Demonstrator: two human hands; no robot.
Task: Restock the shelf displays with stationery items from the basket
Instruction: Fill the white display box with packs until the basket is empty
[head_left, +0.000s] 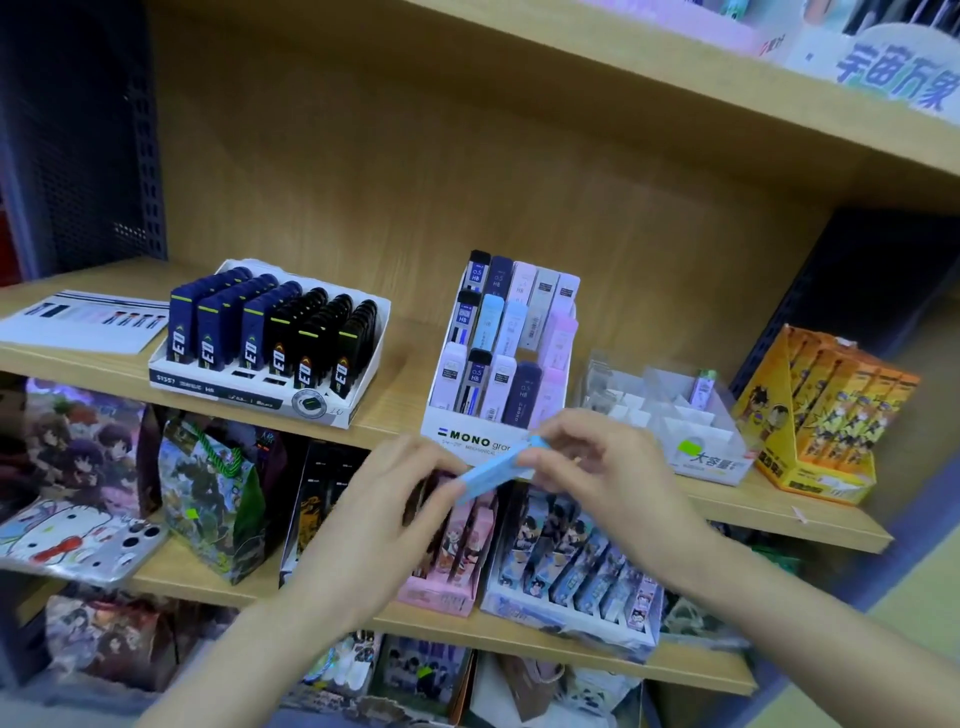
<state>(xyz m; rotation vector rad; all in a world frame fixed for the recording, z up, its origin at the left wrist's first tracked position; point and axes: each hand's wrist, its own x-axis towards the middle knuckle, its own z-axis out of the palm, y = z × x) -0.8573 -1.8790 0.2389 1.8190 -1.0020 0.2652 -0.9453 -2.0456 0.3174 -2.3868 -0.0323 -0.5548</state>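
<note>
The left fingers (441, 486) curl round the lower end of a light-blue case (498, 470), and the right fingers (553, 441) pinch its upper end. Left hand (384, 514) and right hand (608, 467) thus hold it together, tilted, in the air just before the front of the MONO box (467, 437). Blur hides how the thumbs lie.

The case is not yet in a slot. The MONO box looks close to full, with three stepped rows of cases standing side by side. Two like blue ones (493, 322) stand in its middle row, so the held case probably belongs there, but I cannot make out a free slot. The dark tray (234, 392) to the left looks full, and the orange box (821, 415) at the far right seems stocked. The clear rack (711, 460) holds a single lilac case (704, 387) among bare dividers, so most of the remaining work is likely there. The basket is out of view, so I cannot tell how much stock is left.

There is open room above the MONO box up to the upper shelf (675, 78), so coming in from the front and above looks free. The slots are narrow and the neighbours stand close, so a skewed entry could knock them. The clear rack sits just beside the MONO box, near the right wrist. Bare shelf (405, 384) lies between the tray and the MONO box.
</note>
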